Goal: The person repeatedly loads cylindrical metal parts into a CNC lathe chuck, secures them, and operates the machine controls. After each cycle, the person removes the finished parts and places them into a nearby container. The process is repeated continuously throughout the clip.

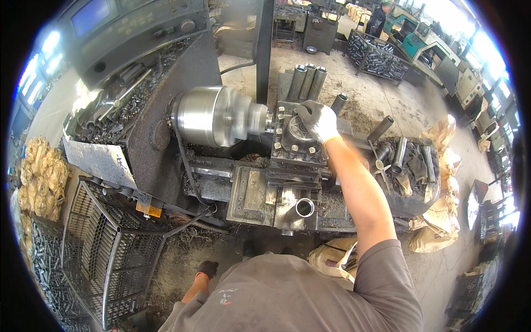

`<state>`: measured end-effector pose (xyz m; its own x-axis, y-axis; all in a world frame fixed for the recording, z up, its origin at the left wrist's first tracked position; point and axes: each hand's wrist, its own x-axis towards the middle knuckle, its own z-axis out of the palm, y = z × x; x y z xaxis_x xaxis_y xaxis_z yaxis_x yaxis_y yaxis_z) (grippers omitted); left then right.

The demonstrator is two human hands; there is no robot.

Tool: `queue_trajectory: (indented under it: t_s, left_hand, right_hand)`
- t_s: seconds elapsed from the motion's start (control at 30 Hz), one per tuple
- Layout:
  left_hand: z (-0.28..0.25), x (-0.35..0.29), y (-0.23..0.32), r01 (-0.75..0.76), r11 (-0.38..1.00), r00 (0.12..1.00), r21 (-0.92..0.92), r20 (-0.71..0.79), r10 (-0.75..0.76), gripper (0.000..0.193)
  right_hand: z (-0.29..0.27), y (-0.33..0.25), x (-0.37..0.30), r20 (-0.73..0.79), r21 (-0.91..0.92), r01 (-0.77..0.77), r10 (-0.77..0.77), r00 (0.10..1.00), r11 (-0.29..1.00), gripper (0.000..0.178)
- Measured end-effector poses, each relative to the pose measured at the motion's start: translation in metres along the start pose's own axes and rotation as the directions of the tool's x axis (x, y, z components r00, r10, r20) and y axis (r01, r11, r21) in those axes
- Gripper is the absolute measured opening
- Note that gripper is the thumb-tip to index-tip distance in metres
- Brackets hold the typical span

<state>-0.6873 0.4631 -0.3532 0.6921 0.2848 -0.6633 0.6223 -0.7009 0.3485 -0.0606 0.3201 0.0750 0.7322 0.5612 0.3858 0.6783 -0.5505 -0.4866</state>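
Note:
My right hand [319, 122], in a pale glove with dark fingertips, rests on top of the lathe's square tool post [296, 138], its fingers curled over the upper face. Several bolts ring the post. Just left of it, the chuck [213, 116] looks blurred by spin, and its front end reaches close to the post. My left hand [207, 269], in a dark glove, hangs low beside my body, away from the machine; its fingers are too dark to read. A metal tube [300, 209] stands upright on the carriage nearest me.
Behind the tool post stand several metal tubes [306, 82]. To the right, a tray [426, 202] carries more tubes and rags. A mesh cart [110, 249] is at lower left, below a chip-filled tray [102, 160]. Far off, a person [377, 21] stands near a metal bin [376, 58].

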Motion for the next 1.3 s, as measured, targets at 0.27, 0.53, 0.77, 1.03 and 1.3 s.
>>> queue_trajectory:
  t_s: [0.27, 0.53, 0.77, 1.03, 1.3]
  left_hand:
    - [0.006, 0.001, -0.009, -0.103, 0.987, 0.994, 0.124, -0.023, 0.106, 0.029]
    - [0.001, 0.021, -0.007, -0.168, 0.955, 0.982, 0.245, -0.043, 0.183, 0.029]
    - [-0.002, 0.017, -0.01, -0.042, 0.999, 0.999, -0.007, -0.018, 0.042, 0.03]
    - [-0.002, 0.015, -0.015, -0.171, 0.972, 0.985, 0.159, -0.01, 0.175, 0.02]
    - [-0.185, -0.044, 0.126, 0.071, 0.958, 0.723, -0.277, -0.648, -0.241, 0.019]
  right_hand:
    - [-0.001, -0.002, 0.0, 0.017, 0.01, -0.007, 0.007, 1.0, 1.0, 0.039]
    - [-0.002, -0.003, 0.0, 0.036, -0.012, -0.022, 0.022, 0.999, 1.0, 0.04]
    - [0.0, -0.002, 0.001, 0.029, -0.009, -0.02, 0.02, 0.999, 1.0, 0.04]
    - [-0.001, -0.003, 0.0, -0.009, 0.012, 0.029, -0.029, 1.0, 0.999, 0.038]
    - [0.004, 0.003, -0.001, -0.03, -0.007, 0.047, -0.048, 0.998, 0.999, 0.037]
